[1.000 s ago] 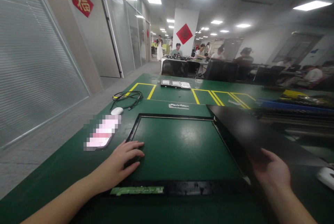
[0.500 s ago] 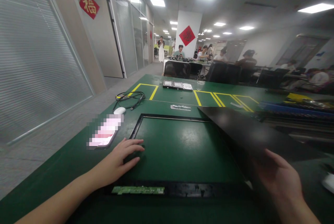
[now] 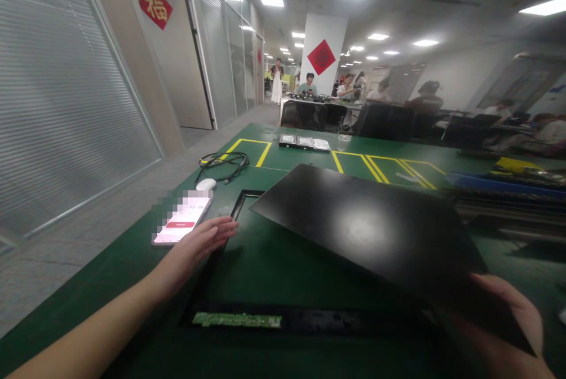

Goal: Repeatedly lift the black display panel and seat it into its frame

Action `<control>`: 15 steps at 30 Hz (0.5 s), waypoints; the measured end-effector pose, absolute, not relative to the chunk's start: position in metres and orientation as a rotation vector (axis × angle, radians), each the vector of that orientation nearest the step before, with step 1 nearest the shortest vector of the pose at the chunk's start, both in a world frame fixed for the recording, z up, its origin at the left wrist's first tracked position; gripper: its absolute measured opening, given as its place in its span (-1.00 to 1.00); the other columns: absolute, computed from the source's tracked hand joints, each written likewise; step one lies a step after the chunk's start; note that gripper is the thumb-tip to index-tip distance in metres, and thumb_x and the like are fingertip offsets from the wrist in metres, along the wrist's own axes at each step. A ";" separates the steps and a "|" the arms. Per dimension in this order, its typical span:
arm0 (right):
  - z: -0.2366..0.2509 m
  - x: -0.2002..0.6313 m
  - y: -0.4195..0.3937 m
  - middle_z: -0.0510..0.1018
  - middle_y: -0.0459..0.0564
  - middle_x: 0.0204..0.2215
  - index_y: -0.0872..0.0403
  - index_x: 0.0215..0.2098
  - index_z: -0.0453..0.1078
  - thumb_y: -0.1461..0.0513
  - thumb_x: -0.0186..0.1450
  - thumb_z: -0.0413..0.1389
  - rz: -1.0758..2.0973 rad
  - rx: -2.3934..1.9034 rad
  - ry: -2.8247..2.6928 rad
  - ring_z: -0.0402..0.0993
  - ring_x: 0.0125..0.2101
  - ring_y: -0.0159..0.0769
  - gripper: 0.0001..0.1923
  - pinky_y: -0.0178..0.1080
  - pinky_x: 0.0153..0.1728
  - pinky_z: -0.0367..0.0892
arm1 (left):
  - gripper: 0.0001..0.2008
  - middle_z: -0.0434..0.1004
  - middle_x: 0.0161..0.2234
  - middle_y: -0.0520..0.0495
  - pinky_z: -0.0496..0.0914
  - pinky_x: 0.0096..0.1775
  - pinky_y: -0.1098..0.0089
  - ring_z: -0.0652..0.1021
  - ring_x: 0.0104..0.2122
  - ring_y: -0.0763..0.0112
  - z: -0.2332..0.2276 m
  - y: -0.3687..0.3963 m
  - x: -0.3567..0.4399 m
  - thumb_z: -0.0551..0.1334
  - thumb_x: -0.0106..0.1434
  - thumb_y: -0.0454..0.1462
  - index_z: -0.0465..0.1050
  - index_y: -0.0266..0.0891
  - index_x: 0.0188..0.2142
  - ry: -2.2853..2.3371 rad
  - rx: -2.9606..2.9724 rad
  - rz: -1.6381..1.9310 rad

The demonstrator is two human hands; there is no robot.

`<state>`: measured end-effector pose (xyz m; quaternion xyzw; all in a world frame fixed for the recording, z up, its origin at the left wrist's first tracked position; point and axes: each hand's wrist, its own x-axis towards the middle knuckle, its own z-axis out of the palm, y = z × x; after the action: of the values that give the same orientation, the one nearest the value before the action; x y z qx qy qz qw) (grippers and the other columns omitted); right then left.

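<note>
A large thin black panel (image 3: 367, 220) is tilted above the table, its near right edge gripped by my right hand (image 3: 513, 314), thumb on top and fingers underneath. Below it lies a black rectangular frame (image 3: 336, 321), largely hidden by the panel on the right. On the frame's near bar sits a green circuit board strip (image 3: 237, 320). My left hand (image 3: 210, 237) hovers at or rests by the frame's left side, fingers stretched out and holding nothing; whether it touches the frame I cannot tell. Close to that hand lies a phone (image 3: 188, 223) with a lit, partly blurred screen.
Left of the frame are a white mouse (image 3: 206, 184) and a coiled black cable (image 3: 223, 164). Several drives (image 3: 305, 142) and a clear cup (image 3: 344, 142) stand at the back of the green table (image 3: 119, 284). Blue and dark items (image 3: 504, 187) lie at the right. People sit beyond.
The panel has swung left in my right hand and now covers much of the frame. My left hand has risen slightly from its earlier place, turning more edge-on.
</note>
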<state>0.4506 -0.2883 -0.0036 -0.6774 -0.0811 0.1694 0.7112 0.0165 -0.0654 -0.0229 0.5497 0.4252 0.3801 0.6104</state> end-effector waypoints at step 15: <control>-0.013 0.457 -0.288 0.53 -0.06 -0.63 -0.12 -0.62 0.44 0.31 -0.11 0.26 0.458 -1.495 -0.270 0.57 -0.18 0.11 -0.84 0.05 -0.05 0.47 | -0.72 0.63 -0.54 -0.06 0.36 -0.66 0.48 0.51 -0.68 0.41 0.007 -0.082 0.021 0.37 0.15 -0.16 0.65 -0.25 -0.18 0.845 0.843 0.736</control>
<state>0.4567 -0.2881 -0.0125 -0.6716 -0.1211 0.2057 0.7014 0.0215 -0.0821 0.0072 0.3877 0.3889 0.3385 0.7641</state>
